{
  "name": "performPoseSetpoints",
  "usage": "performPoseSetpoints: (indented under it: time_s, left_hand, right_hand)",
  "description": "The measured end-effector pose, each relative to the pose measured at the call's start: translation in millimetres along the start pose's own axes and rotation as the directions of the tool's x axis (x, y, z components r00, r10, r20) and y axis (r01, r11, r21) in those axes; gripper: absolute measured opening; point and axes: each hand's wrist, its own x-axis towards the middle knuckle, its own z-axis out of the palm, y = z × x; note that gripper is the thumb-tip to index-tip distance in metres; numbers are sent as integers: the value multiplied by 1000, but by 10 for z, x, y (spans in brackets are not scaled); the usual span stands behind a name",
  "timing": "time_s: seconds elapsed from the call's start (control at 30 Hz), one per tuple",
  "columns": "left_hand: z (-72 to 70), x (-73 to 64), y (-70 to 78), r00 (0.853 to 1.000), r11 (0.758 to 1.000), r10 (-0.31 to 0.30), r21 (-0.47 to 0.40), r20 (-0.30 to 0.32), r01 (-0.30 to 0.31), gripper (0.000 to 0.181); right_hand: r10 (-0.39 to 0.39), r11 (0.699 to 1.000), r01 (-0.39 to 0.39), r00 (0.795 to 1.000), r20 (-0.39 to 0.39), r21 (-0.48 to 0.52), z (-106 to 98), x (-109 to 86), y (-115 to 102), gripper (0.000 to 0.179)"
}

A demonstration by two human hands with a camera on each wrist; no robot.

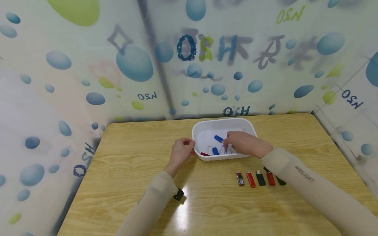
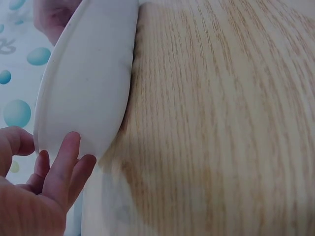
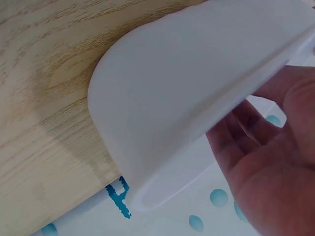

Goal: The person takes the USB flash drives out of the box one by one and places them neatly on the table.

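A white plastic tray (image 1: 198, 131) stands on the table with several USB flash drives lying in it, among them a blue one (image 1: 219, 138), another blue one (image 1: 215, 151) and a red one (image 1: 204, 154). My left hand (image 1: 181, 151) pinches the tray's left end, thumb at the rim and fingers against the outer wall (image 2: 88, 73). Over the front right side, my right hand (image 1: 240, 142) reaches down into the tray among the drives. Its fingertips are hidden behind the tray wall (image 3: 162, 88) in the right wrist view, so I cannot tell whether they hold a drive.
In front of the tray, several flash drives lie in a row on the wooden table (image 1: 133, 157): a red and silver one (image 1: 240, 178), a red one (image 1: 250, 179), a black one (image 1: 260, 178), another red one (image 1: 270, 178), and a black one partly under the right sleeve (image 1: 295, 173). A patterned wall (image 1: 206, 91) stands behind.
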Motion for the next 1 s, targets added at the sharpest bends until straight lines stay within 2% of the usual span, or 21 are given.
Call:
performPoseSetpoints:
  time_s: [0.17,0.33,0.7,1.0]
  left_hand:
    - [-1,7,-9,1000,1000,-3,-12,4,3,26]
    - [-2,13,-19,1000,999,14,-37,4,-14,26]
    - [1,-6,3,1000,1000,9,-9,-2,-9,26]
    - [-3,-8,-4,1000,1000,14,-11,1,-14,26]
  right_hand:
    - [-4,1000,3,999,36,18,4,24,-9,29]
    - [-12,1000,12,998,63,-8,5,56,-9,27]
    - [-18,998,21,998,55,-56,45,124,79,18]
    - [-31,992,36,998,49,-120,36,99,105,22]
